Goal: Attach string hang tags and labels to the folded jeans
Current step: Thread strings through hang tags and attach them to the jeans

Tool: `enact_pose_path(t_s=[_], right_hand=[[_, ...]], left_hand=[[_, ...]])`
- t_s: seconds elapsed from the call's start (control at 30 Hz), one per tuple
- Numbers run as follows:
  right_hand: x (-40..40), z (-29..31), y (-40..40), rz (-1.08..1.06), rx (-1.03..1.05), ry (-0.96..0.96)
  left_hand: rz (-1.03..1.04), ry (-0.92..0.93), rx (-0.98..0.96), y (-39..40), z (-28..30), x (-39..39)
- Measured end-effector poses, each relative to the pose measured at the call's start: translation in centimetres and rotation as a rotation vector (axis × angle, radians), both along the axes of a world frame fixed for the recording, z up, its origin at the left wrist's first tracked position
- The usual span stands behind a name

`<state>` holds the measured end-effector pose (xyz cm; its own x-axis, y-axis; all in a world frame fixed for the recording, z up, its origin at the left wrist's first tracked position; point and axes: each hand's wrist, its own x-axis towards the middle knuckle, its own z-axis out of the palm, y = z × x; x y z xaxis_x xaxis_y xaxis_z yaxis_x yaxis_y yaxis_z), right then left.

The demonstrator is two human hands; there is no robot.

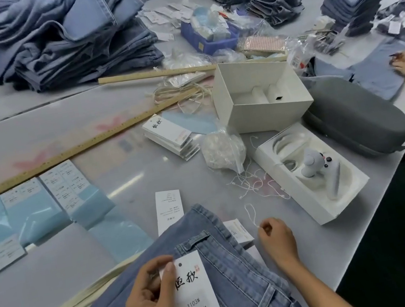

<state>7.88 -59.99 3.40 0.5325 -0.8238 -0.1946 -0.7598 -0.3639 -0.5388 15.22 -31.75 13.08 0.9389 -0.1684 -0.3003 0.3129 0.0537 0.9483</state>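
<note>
Left hand (149, 303) fingers pinch a white tag (195, 300) reading "1103#" over folded jeans (231, 264). Right hand (275, 237) fingers pinch a string (251, 212).

The left hand (152, 305) pinches a white hang tag (195, 300) printed with black characters and "1103#", holding it over the folded jeans (231, 264) at the near edge of the grey table (52, 261). The right hand (275, 237) pinches one end of a thin white string (251, 213) that loops up over the tabletop just beside the jeans. Farther back lie a stack of hang tags (169, 134), two wooden rulers, an open white box (258, 94) and piles of denim (62, 37).
</note>
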Motion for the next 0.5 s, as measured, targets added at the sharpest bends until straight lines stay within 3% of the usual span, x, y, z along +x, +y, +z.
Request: enact_pose_path(t_s=[0.13, 0.27, 0.37, 0.5], right_hand=[[-4.0, -0.1, 1.2, -0.099, 0.005, 0.052], [-1.6, 1.1, 0.2, -0.047, -0.055, -0.054], [0.9, 2.2, -1.3, 0.248, -0.034, -0.027], [1.9, 2.1, -3.1, 0.722, -0.177, 0.182]], left_hand=[[-0.012, -0.019, 0.060, 0.2, -0.5, -0.3], [-0.022, -0.035, 0.036, 0.3, -0.1, -0.4], [-0.041, -0.053, 0.032, 0.4, -0.1, -0.3], [-0.070, -0.050, 0.028, 0.7, -0.3, -0.3]])
